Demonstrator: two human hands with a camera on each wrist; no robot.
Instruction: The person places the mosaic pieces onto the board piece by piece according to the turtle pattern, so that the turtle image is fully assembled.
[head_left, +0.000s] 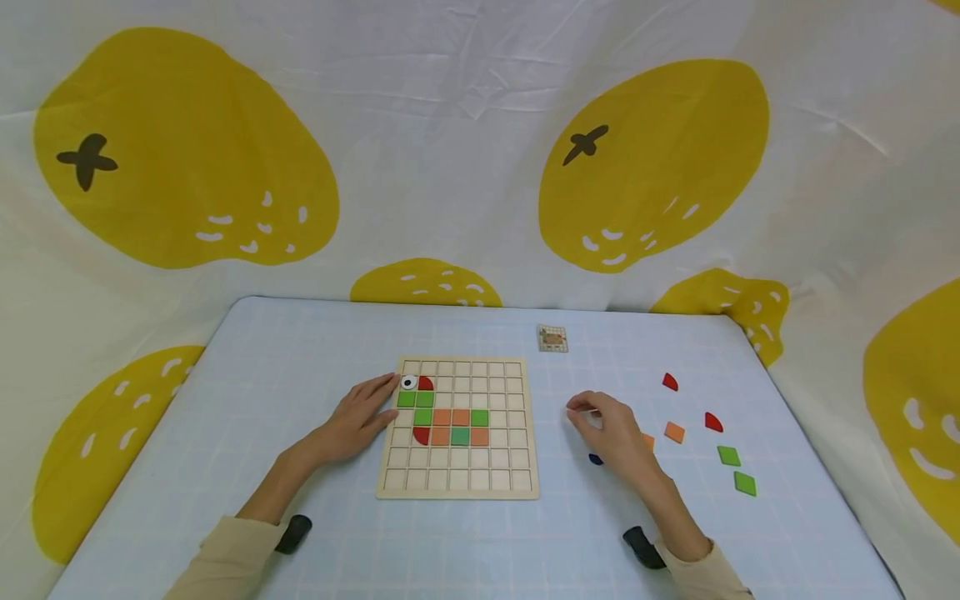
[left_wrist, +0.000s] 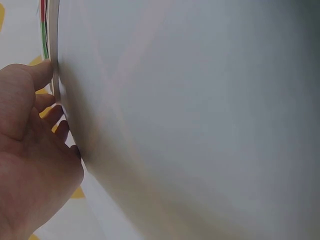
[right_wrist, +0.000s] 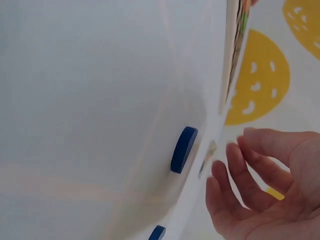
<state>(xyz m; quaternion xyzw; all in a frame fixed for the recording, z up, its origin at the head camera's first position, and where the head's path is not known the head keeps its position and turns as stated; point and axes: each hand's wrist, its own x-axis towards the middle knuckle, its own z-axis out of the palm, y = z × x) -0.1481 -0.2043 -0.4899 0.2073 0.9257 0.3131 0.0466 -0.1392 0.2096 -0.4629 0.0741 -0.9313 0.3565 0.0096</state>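
Note:
A wooden grid board (head_left: 457,493) lies flat on the table. Coloured pieces fill some cells: an eye piece (head_left: 408,382), two red quarter-rounds, several green and orange squares, and a teal square (head_left: 460,436). My left hand (head_left: 348,427) rests at the board's left edge, fingers extended and thumb touching the rim. To the right of the board, my right hand (head_left: 609,429) hovers above the table, fingers loosely bent, with no piece visible between them. Beneath it lies a dark blue rounded piece (head_left: 596,459); the right wrist view shows two blue pieces, the nearer one (right_wrist: 184,150) standing out clearly.
Right of my right hand lie loose red quarter-rounds (head_left: 713,422), orange squares (head_left: 674,432), one partly hidden by the hand, and green pieces (head_left: 728,456). A small picture card (head_left: 553,338) lies behind the board. A patterned curtain (head_left: 472,167) hangs beyond the table.

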